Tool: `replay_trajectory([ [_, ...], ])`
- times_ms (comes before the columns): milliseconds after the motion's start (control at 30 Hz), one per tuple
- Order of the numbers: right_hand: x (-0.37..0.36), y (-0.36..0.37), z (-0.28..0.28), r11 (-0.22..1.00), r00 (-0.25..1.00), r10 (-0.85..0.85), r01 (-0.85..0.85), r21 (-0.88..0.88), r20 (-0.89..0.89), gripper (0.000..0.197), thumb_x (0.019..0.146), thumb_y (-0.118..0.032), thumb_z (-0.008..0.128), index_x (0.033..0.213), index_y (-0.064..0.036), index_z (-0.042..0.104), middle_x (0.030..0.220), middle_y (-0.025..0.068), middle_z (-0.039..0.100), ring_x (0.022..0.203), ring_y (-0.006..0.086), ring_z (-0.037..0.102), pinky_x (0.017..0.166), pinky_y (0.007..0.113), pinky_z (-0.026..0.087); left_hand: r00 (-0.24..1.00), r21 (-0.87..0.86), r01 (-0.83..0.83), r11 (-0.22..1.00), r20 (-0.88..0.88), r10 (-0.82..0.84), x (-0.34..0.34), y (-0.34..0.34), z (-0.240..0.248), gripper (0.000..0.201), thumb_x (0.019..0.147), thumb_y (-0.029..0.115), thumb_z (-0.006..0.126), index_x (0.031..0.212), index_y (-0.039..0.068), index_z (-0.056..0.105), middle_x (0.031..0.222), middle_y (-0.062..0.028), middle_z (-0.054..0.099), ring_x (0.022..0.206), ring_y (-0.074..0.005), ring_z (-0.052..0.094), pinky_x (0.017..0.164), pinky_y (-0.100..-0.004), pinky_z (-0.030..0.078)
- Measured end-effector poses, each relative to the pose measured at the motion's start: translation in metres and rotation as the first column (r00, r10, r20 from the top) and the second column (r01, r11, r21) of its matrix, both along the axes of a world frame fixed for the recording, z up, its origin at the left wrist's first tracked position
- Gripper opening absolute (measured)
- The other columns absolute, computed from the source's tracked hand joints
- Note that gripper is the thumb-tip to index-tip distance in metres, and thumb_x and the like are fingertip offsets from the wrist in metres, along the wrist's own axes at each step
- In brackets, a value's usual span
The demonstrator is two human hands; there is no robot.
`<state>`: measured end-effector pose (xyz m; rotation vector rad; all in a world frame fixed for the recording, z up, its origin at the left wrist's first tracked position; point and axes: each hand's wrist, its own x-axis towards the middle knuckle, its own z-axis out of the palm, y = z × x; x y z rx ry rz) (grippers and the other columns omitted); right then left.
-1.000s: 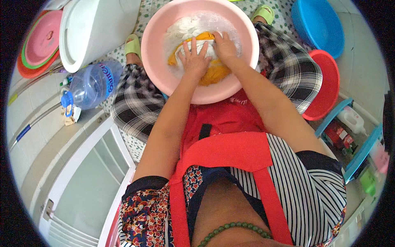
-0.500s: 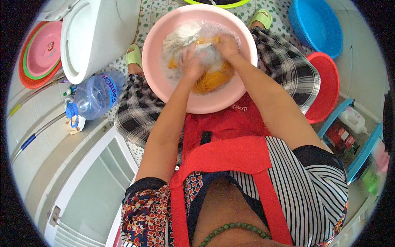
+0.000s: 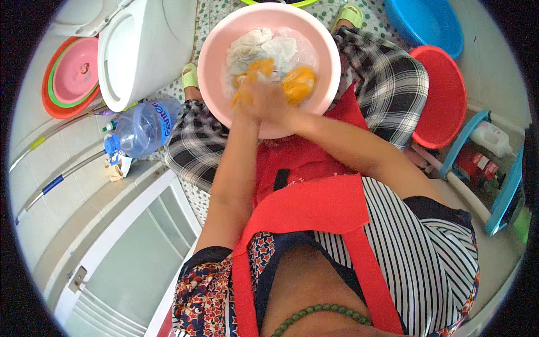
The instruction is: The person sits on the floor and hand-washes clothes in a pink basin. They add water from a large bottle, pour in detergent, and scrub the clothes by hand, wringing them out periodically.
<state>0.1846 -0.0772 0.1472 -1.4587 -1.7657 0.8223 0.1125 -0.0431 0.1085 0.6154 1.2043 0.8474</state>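
Basin [image 3: 216, 67] sits on the person's lap, between the knees. Cloth [image 3: 281, 78] lies in the basin, both hands on it: left hand [image 3: 252, 98] beside right hand [image 3: 278, 104], touching. Left of the basin: a tub [image 3: 140, 50], then stacked bowls [image 3: 70, 76]. Water jug [image 3: 143, 126] lies lower left of the basin. Right of the basin: a round lid [image 3: 443, 95]; another basin [image 3: 426, 22] upper right.

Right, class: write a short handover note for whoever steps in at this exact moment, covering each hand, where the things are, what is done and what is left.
Left hand and right hand: pressed together, blurred, gripping the orange cloth at the near side of the pink basin.
White cloth lies soaking at the basin's far side, in soapy water.
Done: orange cloth is wet and in the hands.
Left: the white cloth lies untouched; the blue basin and red basin stand to the right.
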Motion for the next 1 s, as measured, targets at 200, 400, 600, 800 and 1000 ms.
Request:
replay_trajectory([
  [200, 0.051, 0.051, -0.017, 0.818, 0.921, -0.388, 0.325, -0.474, -0.038, 0.034, 0.083, -0.029, 0.054, 0.097, 0.0021, 0.056, 0.086, 0.0245, 0.063, 0.082, 0.0379, 0.062, 0.074, 0.045, 0.048, 0.902, -0.458, -0.131, 0.879, 0.313, 0.297, 0.017, 0.009, -0.008, 0.041, 0.094, 0.041, 0.039, 0.117, 0.010, 0.054, 0.114, -0.0067, 0.060, 0.098, -0.0242, 0.060, 0.083, -0.0430, 0.049],
  [400, 0.000, -0.009, 0.033, 0.974, 0.996, -0.048, 0.030, -0.223, -0.079, 0.030, 0.081, -0.028, 0.055, 0.101, -0.0056, 0.057, 0.092, 0.0203, 0.063, 0.088, 0.0371, 0.061, 0.077, 0.046, 0.047, 0.652, -0.302, 0.135, 0.944, 0.745, 0.145, -0.028, 0.013, -0.035, 0.040, 0.093, 0.039, 0.042, 0.115, 0.008, 0.053, 0.110, -0.0074, 0.061, 0.098, -0.0244, 0.060, 0.083, -0.0424, 0.050],
  [600, 0.072, 0.068, -0.058, 0.810, 0.926, -0.259, 0.363, -0.461, 0.274, 0.035, 0.084, -0.032, 0.056, 0.108, -0.0074, 0.052, 0.094, 0.0197, 0.063, 0.089, 0.0371, 0.060, 0.079, 0.047, 0.047, 0.900, -0.309, -0.232, 0.922, 0.293, 0.324, 0.004, 0.007, -0.011, 0.037, 0.091, 0.032, 0.050, 0.118, 0.006, 0.050, 0.109, -0.0099, 0.060, 0.098, -0.0241, 0.059, 0.083, -0.0412, 0.051],
  [800, 0.083, 0.072, -0.107, 0.881, 0.869, -0.435, 0.465, -0.089, 0.235, 0.040, 0.082, -0.035, 0.061, 0.109, -0.0066, 0.051, 0.098, 0.0194, 0.058, 0.095, 0.0372, 0.057, 0.082, 0.047, 0.046, 0.728, -0.013, 0.036, 0.999, -0.685, -0.035, -0.024, 0.027, -0.079, 0.064, 0.074, 0.046, 0.069, 0.113, -0.002, 0.055, 0.106, -0.0127, 0.063, 0.095, -0.0262, 0.062, 0.073, -0.0405, 0.049],
  [1000, 0.078, 0.078, -0.151, 0.813, 0.932, -0.165, 0.313, -0.491, 0.323, 0.037, 0.089, -0.028, 0.047, 0.119, -0.0066, 0.048, 0.110, 0.0244, 0.056, 0.102, 0.0385, 0.055, 0.087, 0.048, 0.044, 0.425, 0.093, 0.345, 0.934, -0.903, -0.068, -0.018, 0.042, -0.109, 0.050, 0.075, 0.045, 0.063, 0.100, 0.002, 0.065, 0.101, -0.0214, 0.064, 0.095, -0.0365, 0.060, 0.080, -0.0403, 0.046],
])
